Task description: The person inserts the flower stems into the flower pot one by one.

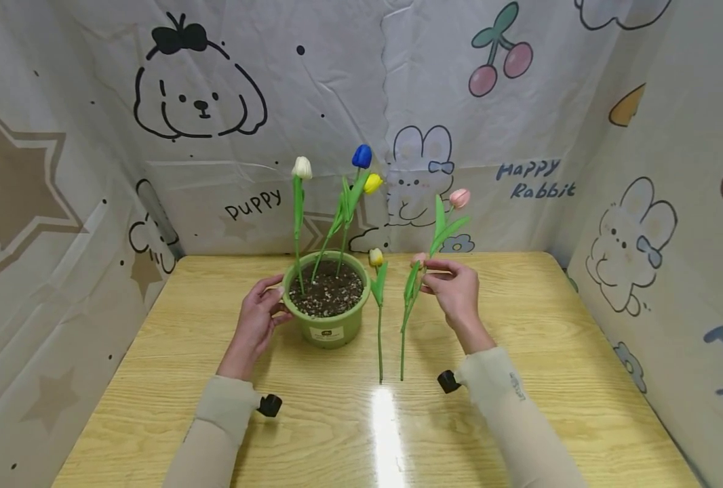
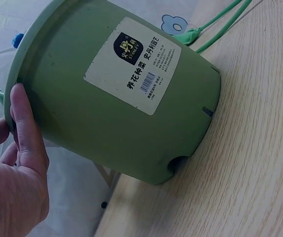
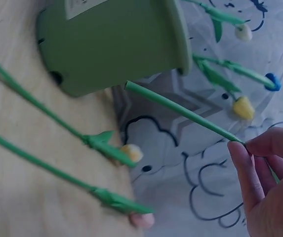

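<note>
My left hand grips the rim of a green flower pot filled with dark soil. In the left wrist view the thumb lies against the outside of the pot, just under the rim. A white tulip, a blue tulip and a yellow tulip stand in the soil. Right of the pot, my right hand pinches a pink tulip by its stem, bloom upward. The right wrist view shows the bare end of its green stem pointing toward the pot, in the air.
A yellow-and-white tulip and another pink tulip lie side by side on the wooden table, right of the pot. Printed cloth hangs behind the table and along both sides.
</note>
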### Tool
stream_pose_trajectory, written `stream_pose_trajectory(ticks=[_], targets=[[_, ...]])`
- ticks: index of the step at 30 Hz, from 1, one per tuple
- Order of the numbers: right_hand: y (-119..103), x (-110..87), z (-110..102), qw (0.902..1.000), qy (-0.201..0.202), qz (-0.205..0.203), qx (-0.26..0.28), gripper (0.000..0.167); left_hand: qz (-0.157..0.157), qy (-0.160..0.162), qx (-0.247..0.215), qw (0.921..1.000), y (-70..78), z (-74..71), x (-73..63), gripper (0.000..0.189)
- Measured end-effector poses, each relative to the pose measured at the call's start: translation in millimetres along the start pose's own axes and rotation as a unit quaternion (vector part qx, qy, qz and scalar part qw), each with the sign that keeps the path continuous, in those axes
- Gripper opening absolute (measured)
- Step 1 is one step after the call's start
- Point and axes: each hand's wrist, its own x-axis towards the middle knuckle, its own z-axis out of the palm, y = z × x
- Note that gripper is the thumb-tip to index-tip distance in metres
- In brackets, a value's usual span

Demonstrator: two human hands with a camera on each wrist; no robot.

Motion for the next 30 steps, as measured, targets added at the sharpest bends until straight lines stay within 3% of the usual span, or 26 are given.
stream_pose_trajectory(ticks=[7, 20, 30], targets=[[-22.8, 1.8, 8.1, 0.9979, -0.018, -0.060, 0.020, 0.026, 0.002, 0.000, -0.003, 1.0000, 0.2, -0.2, 0.4, 0.039], [-51.3, 9.4, 41.2, 0.9897, -0.010, -0.136, 0.043, 0.024, 0.000, 0.000, -0.003, 1.0000, 0.3, 0.4, 1.4, 0.038], [-50.7, 17.2, 70.2, 0.9861, -0.011, -0.160, 0.041, 0.022, 0.000, -0.002, 0.007, 1.0000, 1.1, 0.0, -0.1, 0.039]])
